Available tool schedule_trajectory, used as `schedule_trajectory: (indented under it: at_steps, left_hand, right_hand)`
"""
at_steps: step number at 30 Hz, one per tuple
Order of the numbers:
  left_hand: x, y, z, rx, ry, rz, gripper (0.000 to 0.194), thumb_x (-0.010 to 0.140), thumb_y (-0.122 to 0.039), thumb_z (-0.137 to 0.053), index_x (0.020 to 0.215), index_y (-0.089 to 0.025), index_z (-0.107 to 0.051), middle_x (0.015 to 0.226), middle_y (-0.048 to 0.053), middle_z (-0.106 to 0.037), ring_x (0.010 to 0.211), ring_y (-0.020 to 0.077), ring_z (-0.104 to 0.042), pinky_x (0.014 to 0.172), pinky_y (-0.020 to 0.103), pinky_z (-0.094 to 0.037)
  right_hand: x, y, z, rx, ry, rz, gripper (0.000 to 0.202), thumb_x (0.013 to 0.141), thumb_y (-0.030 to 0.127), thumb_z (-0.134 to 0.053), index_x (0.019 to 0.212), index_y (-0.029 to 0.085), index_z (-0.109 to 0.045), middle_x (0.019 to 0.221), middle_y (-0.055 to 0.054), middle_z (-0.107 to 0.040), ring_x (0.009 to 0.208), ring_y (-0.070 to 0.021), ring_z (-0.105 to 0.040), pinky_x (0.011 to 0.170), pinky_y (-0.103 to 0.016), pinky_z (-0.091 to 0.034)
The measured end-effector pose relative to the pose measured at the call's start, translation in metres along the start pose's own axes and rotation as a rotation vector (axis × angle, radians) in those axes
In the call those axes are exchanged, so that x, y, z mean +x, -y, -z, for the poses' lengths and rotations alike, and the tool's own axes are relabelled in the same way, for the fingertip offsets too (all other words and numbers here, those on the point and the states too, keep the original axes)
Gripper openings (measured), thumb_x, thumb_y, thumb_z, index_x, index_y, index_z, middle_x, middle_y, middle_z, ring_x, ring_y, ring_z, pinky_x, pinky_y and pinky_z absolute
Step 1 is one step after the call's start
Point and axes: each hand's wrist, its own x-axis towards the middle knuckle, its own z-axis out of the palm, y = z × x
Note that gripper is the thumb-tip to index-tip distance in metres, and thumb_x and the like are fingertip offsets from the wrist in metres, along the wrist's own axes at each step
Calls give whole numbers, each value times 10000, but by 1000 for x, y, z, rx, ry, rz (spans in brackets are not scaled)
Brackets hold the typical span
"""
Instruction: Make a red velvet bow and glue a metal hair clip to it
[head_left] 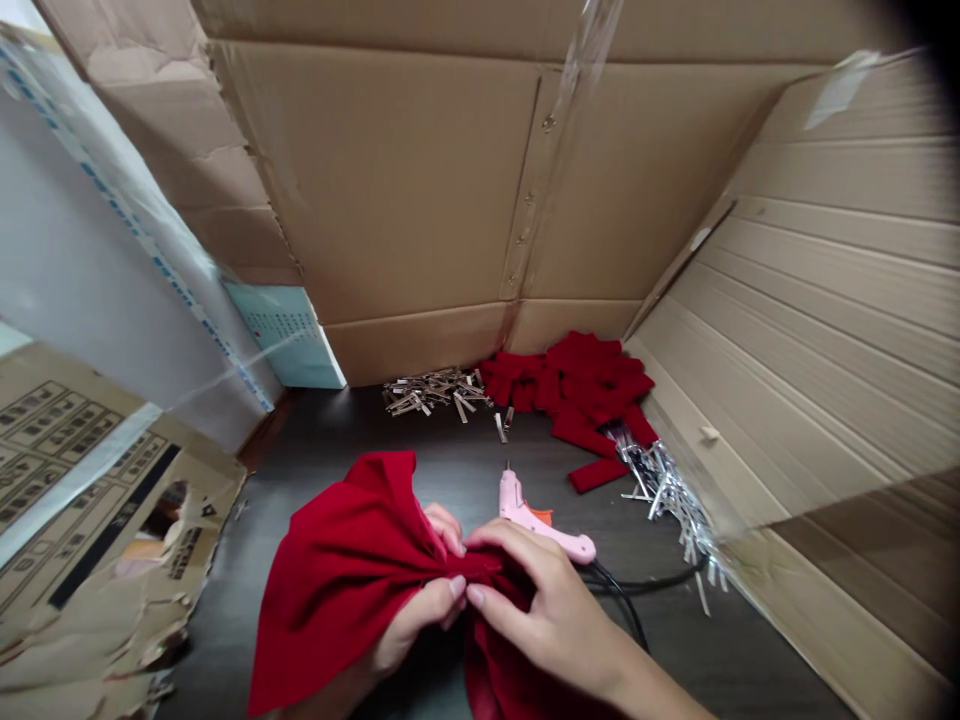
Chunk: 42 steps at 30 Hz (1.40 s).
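A large piece of red fabric (337,570), gathered into pleats at its middle like a bow, spans both hands above the dark table. My left hand (424,610) pinches the gathered centre from the left, its fingers partly covered by the cloth. On the other side, my right hand (536,600) presses thumb and fingers onto the same gather, close to the left fingertips. One half of the cloth fans out to the left; the other hangs beneath my right hand. Just beyond the right hand lies a pink glue gun (536,515) with an orange trigger, its nozzle pointing away.
Cardboard walls (405,180) enclose the dark table (315,430). At the back lie a heap of metal hair clips (431,390) and a pile of red fabric strips (592,385). Silver strips (667,485) lie along the right wall. A black cable (630,600) runs beside the glue gun.
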Motion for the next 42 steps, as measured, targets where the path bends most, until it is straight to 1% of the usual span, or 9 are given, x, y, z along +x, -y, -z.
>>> schedule_trajectory:
  at_steps: [5,12,20,24,31,33,37,40,42]
  left_hand:
    - [-1,3,1,-32,56,-4,157,831,-256,-643,960,-208,-568,886,-4,-464,619,77,-482,538,210,-385]
    - [-1,13,8,8,50,5,141,846,-244,-624,961,-189,-566,949,16,-461,638,77,-518,519,194,-409]
    - [1,11,4,-17,27,41,132,843,-251,-624,935,-175,-569,935,18,-471,629,77,-525,494,187,-405]
    - [1,12,3,-33,8,26,135,829,-245,-635,932,-180,-577,959,13,-470,617,76,-538,477,188,-408]
    - [2,14,6,-55,21,35,147,830,-266,-630,936,-172,-592,905,13,-519,585,84,-550,475,199,-408]
    - [2,12,4,-66,12,39,139,827,-264,-633,924,-171,-596,906,11,-513,572,79,-544,470,197,-406]
    - [3,6,-1,-75,20,44,114,828,-245,-635,909,-171,-604,885,13,-520,594,85,-540,513,207,-427]
    - [4,3,-2,-102,23,73,140,812,-238,-657,925,-172,-608,804,16,-549,612,98,-524,524,202,-423]
    - [6,3,0,-129,-28,130,182,786,-233,-682,939,-177,-601,727,7,-562,588,99,-508,512,194,-406]
  right_hand:
    - [1,-2,2,84,-21,-22,135,824,170,-607,958,184,-602,931,-26,-655,884,-181,-601,836,-309,-435]
    - [2,0,6,228,-4,-154,118,826,226,-631,935,181,-618,914,-22,-662,871,-184,-595,819,-306,-433]
    - [1,-3,5,280,-6,-153,108,839,236,-619,929,177,-611,901,-26,-655,864,-183,-589,811,-311,-439]
    - [1,-3,4,294,-6,-152,91,847,240,-606,910,175,-602,879,-29,-657,864,-189,-598,810,-315,-447]
    - [-2,-7,2,272,-19,-124,62,841,198,-580,894,184,-607,886,-38,-665,883,-203,-607,828,-329,-456]
    - [-2,-7,3,259,-16,-129,90,825,166,-570,902,186,-611,904,-39,-666,902,-206,-607,839,-330,-454]
    - [0,-9,8,236,20,-124,229,757,84,-536,951,182,-607,930,-31,-658,903,-196,-603,856,-329,-444]
    - [1,-13,12,241,52,-100,296,742,103,-552,1021,184,-603,991,-37,-651,945,-207,-595,888,-346,-434]
    - [2,-17,12,274,68,-113,320,754,129,-566,1067,191,-590,1042,-43,-641,993,-213,-587,917,-354,-427]
